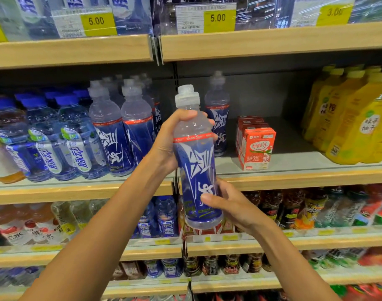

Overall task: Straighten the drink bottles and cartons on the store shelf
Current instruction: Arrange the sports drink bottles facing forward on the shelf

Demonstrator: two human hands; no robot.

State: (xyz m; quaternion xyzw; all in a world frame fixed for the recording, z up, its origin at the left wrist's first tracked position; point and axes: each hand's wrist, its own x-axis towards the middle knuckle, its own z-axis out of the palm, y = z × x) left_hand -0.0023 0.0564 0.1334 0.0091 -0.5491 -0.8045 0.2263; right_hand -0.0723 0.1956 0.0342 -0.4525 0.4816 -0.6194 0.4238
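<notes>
Centrally, I read the middle shelf [294,158] as the reference plane: its grey deck lies bare between the row of blue bottles [112,137] on the left and the red cartons [257,148] on the right. One lone bottle [217,122] of the same kind stands upright far back in that gap. The held bottle [196,166] is off the shelf, out in front of its wooden lip and level with the gap. Its long axis is nearly upright, with the cap leaning a little to the left and the base hanging below the deck. My left hand [166,144] grasps the clear shoulder under the cap, fingers wrapped round the far side. My right hand [231,205] grasps the lower label, thumb across the front, just above the base. Both hands are thus closed on the one bottle, left above right. The open deck lies forward of and slightly above the base, so I judge that the coming move turns on lifting the base over the lip. The left hand, being higher, sits nearer the shelf opening.
</notes>
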